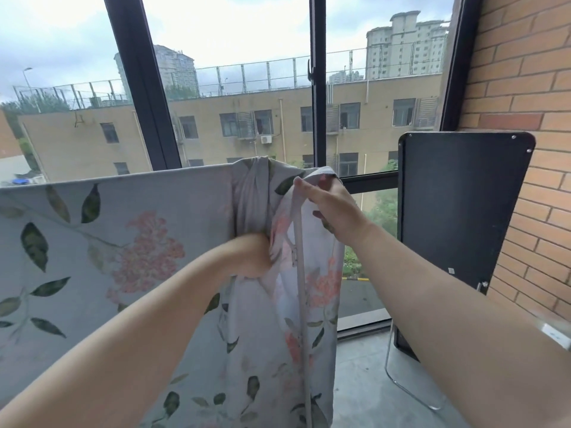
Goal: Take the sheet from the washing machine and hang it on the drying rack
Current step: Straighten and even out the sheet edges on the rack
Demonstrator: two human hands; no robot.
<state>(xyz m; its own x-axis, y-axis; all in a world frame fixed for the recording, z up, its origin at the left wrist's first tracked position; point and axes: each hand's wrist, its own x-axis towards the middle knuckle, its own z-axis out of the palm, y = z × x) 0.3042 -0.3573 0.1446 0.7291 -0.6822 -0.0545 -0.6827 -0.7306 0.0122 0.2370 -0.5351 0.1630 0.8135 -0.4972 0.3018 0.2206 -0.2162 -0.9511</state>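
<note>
**While the sheet [123, 242] hangs spread, both hands work at its right edge**

Where its top edge runs level across the left of the view, the cloth lies flat. At the right end it bunches into folds around a white upright of the drying rack [299, 273]. The right hand [333, 208] grips the upper corner, thumb on top and fingers curled beneath. The left hand [253, 257] is pushed into the folds lower down; cloth hides its fingers, so their grip cannot be told. Right of the hanging edge lies open floor [364, 381], then a black panel [457, 211] by the brick wall [525, 88].
</note>
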